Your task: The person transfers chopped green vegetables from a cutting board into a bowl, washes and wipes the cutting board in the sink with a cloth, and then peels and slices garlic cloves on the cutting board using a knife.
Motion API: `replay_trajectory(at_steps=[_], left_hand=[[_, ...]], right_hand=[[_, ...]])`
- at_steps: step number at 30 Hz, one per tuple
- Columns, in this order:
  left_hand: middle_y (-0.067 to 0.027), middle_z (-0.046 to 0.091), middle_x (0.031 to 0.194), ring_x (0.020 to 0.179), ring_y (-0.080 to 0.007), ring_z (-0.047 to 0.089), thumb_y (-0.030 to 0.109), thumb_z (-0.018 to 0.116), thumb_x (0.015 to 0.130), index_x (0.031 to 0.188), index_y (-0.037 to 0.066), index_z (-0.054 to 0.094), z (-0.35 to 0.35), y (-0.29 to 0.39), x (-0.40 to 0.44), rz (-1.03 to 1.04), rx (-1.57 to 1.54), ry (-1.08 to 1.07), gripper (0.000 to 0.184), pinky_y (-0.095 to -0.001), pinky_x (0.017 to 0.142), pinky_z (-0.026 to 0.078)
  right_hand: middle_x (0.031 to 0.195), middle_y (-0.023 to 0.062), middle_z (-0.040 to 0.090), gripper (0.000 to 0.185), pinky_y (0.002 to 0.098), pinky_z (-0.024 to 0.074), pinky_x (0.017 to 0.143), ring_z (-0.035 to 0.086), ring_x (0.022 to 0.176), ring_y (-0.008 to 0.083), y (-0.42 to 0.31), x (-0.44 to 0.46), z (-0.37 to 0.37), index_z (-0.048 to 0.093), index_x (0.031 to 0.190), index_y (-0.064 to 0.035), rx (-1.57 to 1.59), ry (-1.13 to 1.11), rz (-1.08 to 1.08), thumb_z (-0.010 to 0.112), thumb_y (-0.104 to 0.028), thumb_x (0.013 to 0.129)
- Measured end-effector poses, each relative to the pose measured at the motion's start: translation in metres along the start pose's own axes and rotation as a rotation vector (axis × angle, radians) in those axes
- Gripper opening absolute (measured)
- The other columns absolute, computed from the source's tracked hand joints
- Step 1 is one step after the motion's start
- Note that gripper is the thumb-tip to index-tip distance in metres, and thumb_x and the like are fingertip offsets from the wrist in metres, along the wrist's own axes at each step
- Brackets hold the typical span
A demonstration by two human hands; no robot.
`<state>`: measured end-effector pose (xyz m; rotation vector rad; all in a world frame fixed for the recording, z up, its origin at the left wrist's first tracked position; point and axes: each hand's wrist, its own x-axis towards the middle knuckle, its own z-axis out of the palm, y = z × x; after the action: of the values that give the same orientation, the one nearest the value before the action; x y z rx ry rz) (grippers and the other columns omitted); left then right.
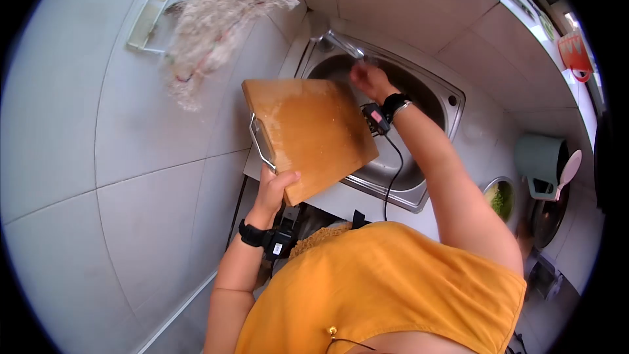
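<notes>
A wooden cutting board [314, 131] with a metal handle is held tilted over the left part of the steel sink [419, 200]. My left hand [274, 190] grips its lower left corner, thumb on the upper face, near the metal handle. Wet patches show on the wood. My right hand [371, 82] is over the sink, just below the end of the chrome faucet [344, 44]. Its fingers look curled but are blurred, and whether they hold anything is hidden.
A shaggy cloth [223, 19] hangs from a wall rack [147, 23] at the upper left. At the right are a metal bowl of chopped greens [499, 198], a grey-green container [538, 157] and a pink spoon [570, 169]. A red mug [574, 52] stands on the ledge.
</notes>
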<state>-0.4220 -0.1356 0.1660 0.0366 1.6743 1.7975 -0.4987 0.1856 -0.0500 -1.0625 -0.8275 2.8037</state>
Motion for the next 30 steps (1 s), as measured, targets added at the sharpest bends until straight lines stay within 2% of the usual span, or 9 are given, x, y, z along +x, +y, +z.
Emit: replay_trajectory(at_steps=[4,6,8,10,16,21,26,28,30], left_hand=[[-0.0119,0.054,0.110,0.099,-0.0212,0.054,0.000,0.054,0.067,0.120,-0.004,0.044,0.003,-0.003,0.003,-0.047,-0.041,0.070,0.054,-0.0304,0.086,0.043],[-0.0121,0.054,0.110,0.100,-0.0219,0.055,0.000,0.054,0.067,0.120,-0.004,0.044,0.005,-0.006,0.006,-0.048,-0.080,0.066,0.053,-0.0308,0.087,0.043],[-0.0123,0.054,0.110,0.100,-0.0226,0.055,-0.001,0.053,0.067,0.120,-0.004,0.044,0.006,-0.008,0.007,-0.043,-0.123,0.063,0.053,-0.0313,0.087,0.044],[-0.0130,0.054,0.109,0.101,-0.0247,0.055,-0.002,0.052,0.067,0.120,-0.003,0.043,0.009,-0.007,0.004,-0.048,-0.159,0.108,0.053,-0.0340,0.088,0.045],[-0.0145,0.052,0.109,0.101,-0.0263,0.055,0.000,0.051,0.068,0.121,-0.003,0.041,0.000,-0.019,0.008,-0.065,-0.274,0.171,0.054,-0.0374,0.087,0.046],[-0.0139,0.052,0.110,0.101,-0.0251,0.054,-0.001,0.051,0.068,0.121,-0.003,0.041,0.003,-0.014,0.004,-0.069,-0.141,0.205,0.054,-0.0358,0.086,0.046],[-0.0132,0.052,0.110,0.100,-0.0239,0.054,-0.001,0.053,0.068,0.121,-0.003,0.041,0.001,-0.016,0.006,-0.058,-0.124,0.187,0.054,-0.0340,0.086,0.045],[-0.0128,0.053,0.110,0.100,-0.0232,0.054,-0.001,0.053,0.068,0.121,-0.003,0.041,0.000,-0.016,0.008,-0.056,-0.130,0.157,0.054,-0.0337,0.086,0.045],[-0.0125,0.053,0.110,0.100,-0.0229,0.054,-0.001,0.053,0.068,0.122,-0.003,0.041,0.000,-0.016,0.007,-0.059,-0.113,0.142,0.055,-0.0335,0.086,0.044]], right_hand=[[0.112,0.0100,0.059,0.039,0.0303,0.0404,0.094,0.055,0.103,0.0203,0.050,-0.135,0.057,0.052,0.120,0.0002,-0.511,-0.314,-0.285,0.047,-0.028,0.094],[0.146,0.0138,0.025,0.061,0.0382,0.0140,0.110,0.019,0.136,0.0250,0.056,-0.188,0.068,0.028,0.140,-0.0042,-0.951,-0.724,-0.584,0.034,-0.045,0.095],[0.150,0.0128,0.013,0.065,0.0502,0.0073,0.109,0.008,0.139,0.0271,0.057,-0.218,0.077,0.020,0.143,-0.0129,-1.362,-0.869,-0.588,0.027,-0.053,0.093],[0.149,0.0127,0.016,0.061,0.0464,0.0102,0.110,0.011,0.138,0.0280,0.060,-0.201,0.059,0.023,0.142,-0.0115,-1.641,-0.780,-0.752,0.027,-0.050,0.094],[0.132,0.0164,0.045,0.047,0.0333,0.0305,0.104,0.044,0.121,0.0295,0.029,-0.012,-0.084,0.042,0.130,-0.0023,-1.623,-0.081,-0.354,0.038,-0.034,0.095],[0.094,0.0112,0.062,0.023,0.0318,0.0492,0.085,0.059,0.092,0.0217,-0.001,0.004,-0.022,0.058,0.100,0.0014,0.017,0.088,0.029,0.050,-0.018,0.091],[0.081,0.0078,0.062,0.024,0.0303,0.0512,0.080,0.061,0.083,0.0190,0.031,-0.027,0.012,0.059,0.091,0.0021,-0.113,-0.075,-0.052,0.047,-0.019,0.092],[0.105,0.0134,0.060,0.037,0.0358,0.0431,0.094,0.056,0.103,0.0247,0.028,-0.111,0.076,0.055,0.110,0.0029,-0.577,-0.271,-0.173,0.045,-0.029,0.094],[0.135,0.0168,0.042,0.052,0.0408,0.0251,0.107,0.037,0.127,0.0288,0.069,-0.131,0.092,0.042,0.131,-0.0033,-0.826,-0.660,-0.609,0.041,-0.040,0.094]])
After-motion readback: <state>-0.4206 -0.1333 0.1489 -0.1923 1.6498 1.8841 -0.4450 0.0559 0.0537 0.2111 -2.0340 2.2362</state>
